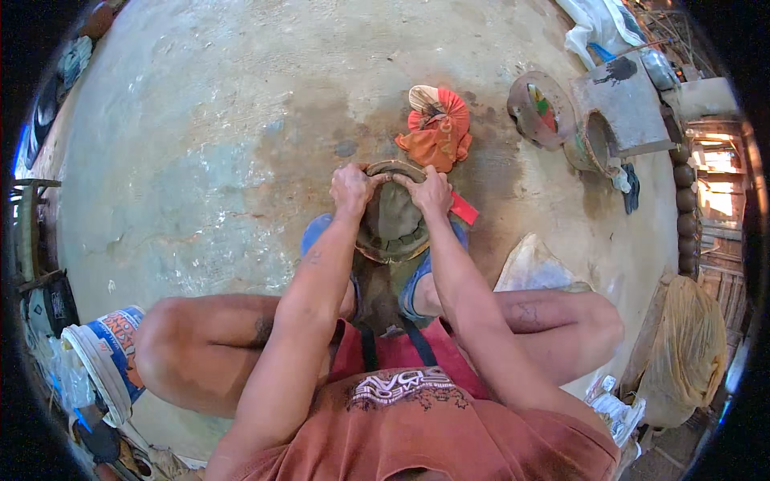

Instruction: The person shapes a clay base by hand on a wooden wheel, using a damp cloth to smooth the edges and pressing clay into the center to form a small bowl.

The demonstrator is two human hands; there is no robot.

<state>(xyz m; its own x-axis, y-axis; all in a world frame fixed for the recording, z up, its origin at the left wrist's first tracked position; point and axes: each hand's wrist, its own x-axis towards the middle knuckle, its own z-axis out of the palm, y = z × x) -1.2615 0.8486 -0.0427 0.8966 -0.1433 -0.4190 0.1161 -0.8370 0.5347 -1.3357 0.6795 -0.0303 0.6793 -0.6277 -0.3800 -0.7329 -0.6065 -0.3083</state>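
A round, bowl-shaped vessel (391, 255) sits on the floor between my feet, its inside lined with wet grey clay (395, 210). My left hand (351, 189) grips the far left part of its rim, fingers curled over the outside and thumb reaching in. Across from it, my right hand (433, 193) holds the far right part of the rim in the same way. Both thumbs press at the clay along the far inner edge and point toward each other. Lumpy, uneven clay shows along the near inner wall. The undersides of my fingers are hidden.
Just beyond the vessel lies a crumpled orange cloth or bag (443, 135). A red strip (464, 209) is beside my right hand. At far right stand a round basin (539, 132), another round vessel (597, 138) and a grey slab (630, 112). A white bucket (95, 375) tips near my left knee.
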